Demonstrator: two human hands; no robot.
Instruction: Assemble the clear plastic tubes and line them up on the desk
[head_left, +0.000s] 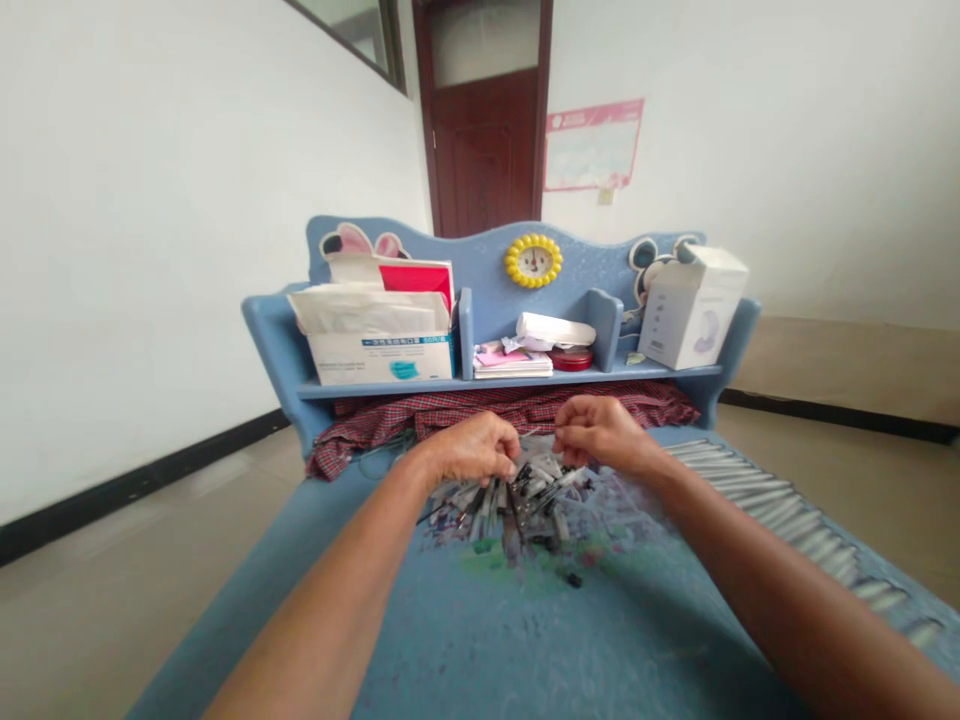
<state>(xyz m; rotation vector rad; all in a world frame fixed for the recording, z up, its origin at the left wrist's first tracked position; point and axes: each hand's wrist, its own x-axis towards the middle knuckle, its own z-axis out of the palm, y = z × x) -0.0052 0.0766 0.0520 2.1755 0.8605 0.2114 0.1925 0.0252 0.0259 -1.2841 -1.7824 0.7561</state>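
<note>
Both my hands are over a heap of slim clear and black pieces [541, 492], which look like pen parts, in a clear plastic bag. My left hand [474, 447] is at the heap's left side, its thumb and fingers pinched together; what they hold is hidden. Across from it, my right hand [604, 437] is raised over the right side with curled fingers in a pinch. A thin pale sliver shows between the hands, too small to name. Along the table's right edge runs a row of slim whitish pen-like sticks [772, 505]. One small black piece [574, 580] lies in front of the heap.
The blue desk [450, 640] has paint stains. At its back a shelf [517, 381] bears a face-mask box [382, 358], papers, a red round tin [571, 359] and a white box [694, 310]. Red checked cloth [450, 410] lies beneath the shelf. A yellow clock [533, 261] hangs above.
</note>
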